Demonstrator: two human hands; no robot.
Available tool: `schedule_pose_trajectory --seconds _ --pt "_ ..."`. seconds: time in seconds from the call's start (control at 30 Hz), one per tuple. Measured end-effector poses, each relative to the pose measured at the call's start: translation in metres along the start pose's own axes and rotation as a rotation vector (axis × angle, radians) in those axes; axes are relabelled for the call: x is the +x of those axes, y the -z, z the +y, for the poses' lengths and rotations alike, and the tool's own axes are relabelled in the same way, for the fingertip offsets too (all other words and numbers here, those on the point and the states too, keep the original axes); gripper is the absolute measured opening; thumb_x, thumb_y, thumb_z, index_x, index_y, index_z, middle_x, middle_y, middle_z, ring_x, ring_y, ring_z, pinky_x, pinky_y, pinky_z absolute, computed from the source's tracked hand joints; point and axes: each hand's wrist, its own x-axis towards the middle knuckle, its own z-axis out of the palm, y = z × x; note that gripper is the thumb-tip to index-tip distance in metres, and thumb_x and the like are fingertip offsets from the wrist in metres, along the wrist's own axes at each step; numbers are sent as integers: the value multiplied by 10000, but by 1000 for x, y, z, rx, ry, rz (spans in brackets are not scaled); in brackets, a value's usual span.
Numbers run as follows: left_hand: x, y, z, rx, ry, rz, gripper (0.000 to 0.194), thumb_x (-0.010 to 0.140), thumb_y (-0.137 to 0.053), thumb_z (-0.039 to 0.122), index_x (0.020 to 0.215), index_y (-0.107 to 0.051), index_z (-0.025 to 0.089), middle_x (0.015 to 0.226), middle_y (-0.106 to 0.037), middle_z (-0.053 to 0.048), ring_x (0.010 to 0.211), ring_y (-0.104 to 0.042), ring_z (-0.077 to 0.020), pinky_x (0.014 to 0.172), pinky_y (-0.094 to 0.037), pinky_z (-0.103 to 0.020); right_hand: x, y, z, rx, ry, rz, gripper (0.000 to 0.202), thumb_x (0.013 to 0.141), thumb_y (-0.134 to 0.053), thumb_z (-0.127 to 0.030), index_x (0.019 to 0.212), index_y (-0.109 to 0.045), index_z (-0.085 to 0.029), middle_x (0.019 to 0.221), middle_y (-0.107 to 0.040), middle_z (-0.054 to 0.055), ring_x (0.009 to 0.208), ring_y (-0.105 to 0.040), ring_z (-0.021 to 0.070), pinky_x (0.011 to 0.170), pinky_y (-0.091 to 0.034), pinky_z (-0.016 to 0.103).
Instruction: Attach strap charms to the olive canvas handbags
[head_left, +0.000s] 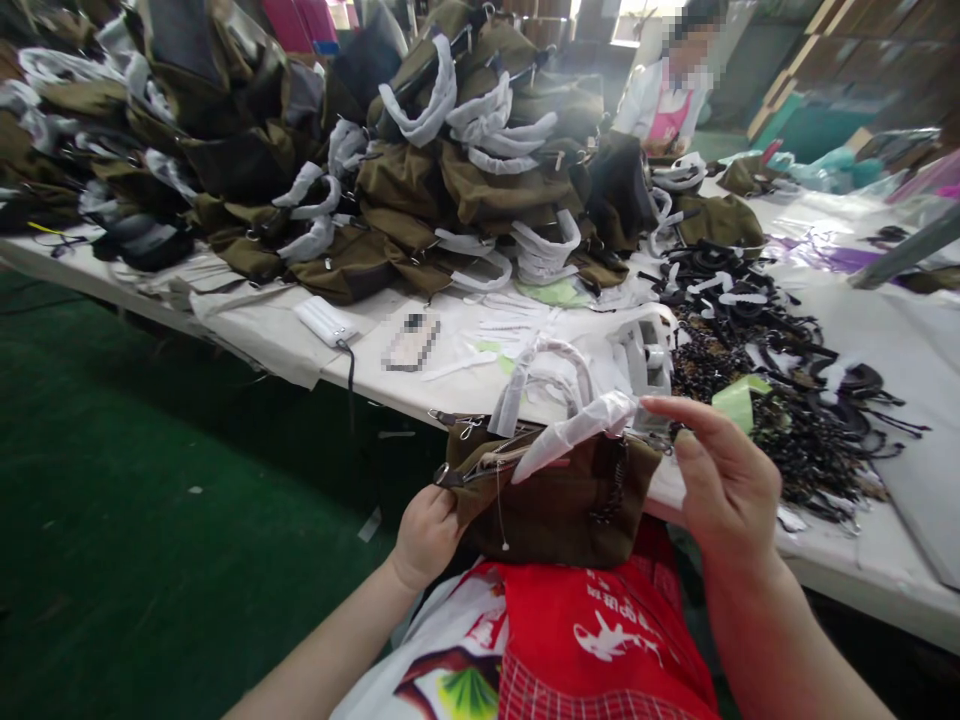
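A brown bag (555,510) is shown at the lower centre of the frame, mouth upward, between the front edge of the table (360,372) and a red apron (600,610). Its left end is gripped by the left hand (429,535), whose fingers are curled closed on the fabric just below the end of the zip (501,456). The right hand (727,475) is placed at the bag's right, its index finger extended and parted from the thumb; whether the white-wrapped handle (577,435) beside the fingertip is touched cannot be told. For good handling, it is judged, the left end should be gripped firmly, so that the top edge is drawn straight; the handle should be moved only by light fingertip pressure, lest its wrapping be torn; and the thin string (503,510) hanging at the front should be cleared of the zip's teeth. Similar bags (397,200) are heaped across the upper left and centre; black cords (772,420) are massed at the right, near the right hand, where the bag's fittings could be snagged.
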Motion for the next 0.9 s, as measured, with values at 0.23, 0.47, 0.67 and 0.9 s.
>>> schedule_pose_trajectory --seconds 0.23,0.47,0.67,0.9 --pt "9 5 2 -36 18 -41 236 965 -498 291 1000 -698 170 820 -695 -79 783 -643 -206 731 -538 -334 67 -29 -45 -338 287 -451 235 960 -484 -250 908 -703 -185 913 -724 66 907 -634 205 829 -434 327" --pt "49 40 -33 -390 490 330 409 1013 -281 346 854 -613 166 890 -628 -102 858 -609 -198 727 -496 -312 45 -35 -44 -395 95 -908 330 854 -567 -292 550 -622 -176 529 -576 -6 487 -404 94 526 -224 275" --pt "118 29 -44 -436 461 -199 310 953 -447 310 741 -634 183 769 -669 -44 774 -609 -174 723 -434 -284 11 -44 -36 -337 27 -1141 168 732 -625 -217 569 -654 -191 522 -574 -26 498 -366 84 522 -179 257" --pt "137 19 -21 -641 596 -463 307 824 -607 451 694 -661 179 629 -652 -9 571 -550 -137 531 -341 -250 17 -52 -28 -191 35 -1180 242 740 -734 -368 603 -652 -186 536 -567 -49 496 -398 82 507 -227 245"
